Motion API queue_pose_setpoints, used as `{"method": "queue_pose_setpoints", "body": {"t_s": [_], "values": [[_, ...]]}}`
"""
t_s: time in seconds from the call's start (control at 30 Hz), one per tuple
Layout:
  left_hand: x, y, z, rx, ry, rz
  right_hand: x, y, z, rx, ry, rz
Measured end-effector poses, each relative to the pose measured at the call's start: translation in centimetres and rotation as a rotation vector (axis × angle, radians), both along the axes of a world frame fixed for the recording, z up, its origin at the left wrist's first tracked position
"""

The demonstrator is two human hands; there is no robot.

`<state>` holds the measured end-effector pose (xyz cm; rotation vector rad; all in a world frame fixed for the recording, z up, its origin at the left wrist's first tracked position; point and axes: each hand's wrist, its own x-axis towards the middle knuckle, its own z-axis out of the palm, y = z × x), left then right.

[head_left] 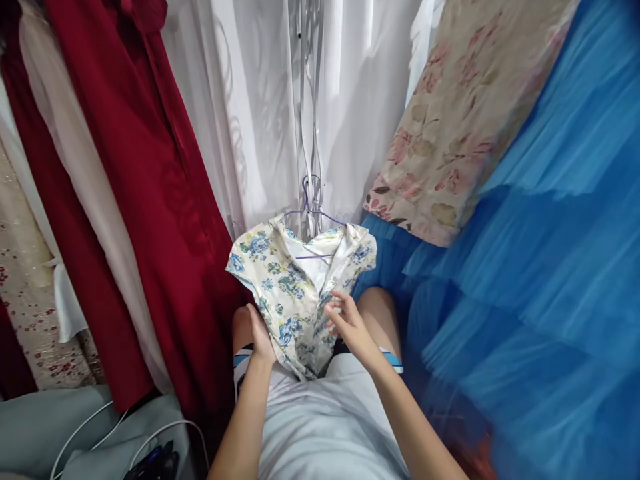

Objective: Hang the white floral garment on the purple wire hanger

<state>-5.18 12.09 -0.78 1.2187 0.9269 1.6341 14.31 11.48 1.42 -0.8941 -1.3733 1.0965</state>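
A small cream garment with blue flowers (295, 280) hangs on a thin purple hanger (311, 215) in front of me, low between my knees. My left hand (260, 337) presses against the garment's left lower edge, fingers together and partly hidden behind the cloth. My right hand (347, 323) touches the front of the garment on its right side, fingers bent and apart, pinching lightly at the fabric.
Red dresses (150, 173) and pale gowns hang at the left. White sheer fabric (260, 100) hangs behind. A floral beige cloth (460, 113) and blue tulle (545, 267) fill the right. White cables (95, 427) and a dark device lie at the bottom left.
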Motion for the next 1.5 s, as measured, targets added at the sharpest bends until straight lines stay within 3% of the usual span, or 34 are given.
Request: {"method": "queue_pose_setpoints", "body": {"t_s": [0.1,0.27,0.3,0.37,0.43,0.47,0.5,0.57,0.63,0.73,0.8,0.87,1.0,1.1,1.2,1.3,1.4,1.5], "values": [[0.4,-0.5,-2.0,-0.1,-0.136,-0.058,-1.8,2.6,-0.7,0.049,-0.15,-0.051],[0.8,-0.3,-3.2,-0.091,-0.083,0.059,-2.9,3.2,-0.4,0.079,-0.106,0.018],[0.6,-0.3,-3.3,-0.068,-0.026,0.126,-2.7,3.0,-0.3,0.058,-0.082,0.024],[0.5,-0.5,-3.5,0.023,0.125,0.39,-2.2,2.6,-0.2,0.004,-0.028,0.03],[0.9,-0.8,-3.5,0.175,0.29,0.683,-1.8,2.1,-0.1,-0.041,0.012,0.031],[1.4,-1.0,-3.5,0.258,0.377,0.749,-1.7,1.8,0.0,-0.062,0.022,0.04],[2.0,-1.1,-3.3,0.325,0.461,0.746,-1.7,1.5,0.1,-0.085,0.028,0.058],[3.4,-1.0,-3.0,0.373,0.599,0.598,-1.8,0.8,0.3,-0.13,0.02,0.112],[4.6,-0.7,-2.6,0.333,0.673,0.443,-2.0,0.4,0.6,-0.156,-0.016,0.175],[5.1,-0.3,-2.2,0.265,0.731,0.359,-2.2,1.0,2.4,-0.125,-0.026,0.199],[5.0,-0.3,-1.8,0.266,0.799,0.332,-2.3,2.5,5.0,-0.064,0.085,0.133],[4.9,-0.5,-1.4,0.275,0.883,0.29,-2.7,4.7,8.8,-0.007,0.211,0.07],[5.6,-0.5,-1.1,0.263,1.018,0.223,-3.6,8.5,16.1,0.021,0.26,0.07],[5.6,0.0,-0.6,0.243,0.969,0.13,-3.6,9.0,17.6,0.037,0.252,0.064],[4.3,0.8,2.1,0.311,0.761,0.121,-3.1,7.8,16.0,0.115,0.161,0.048],[2.4,1.9,7.8,0.485,0.603,0.257,-2.9,6.6,14.1,0.208,0.072,0.022],[1.3,3.9,13.8,0.648,0.694,0.299,-3.0,6.4,13.5,0.297,0.027,0.01],[1.3,6.2,17.4,0.758,0.858,0.252,-3.3,7.2,13.3,0.332,0.006,-0.032]]}}
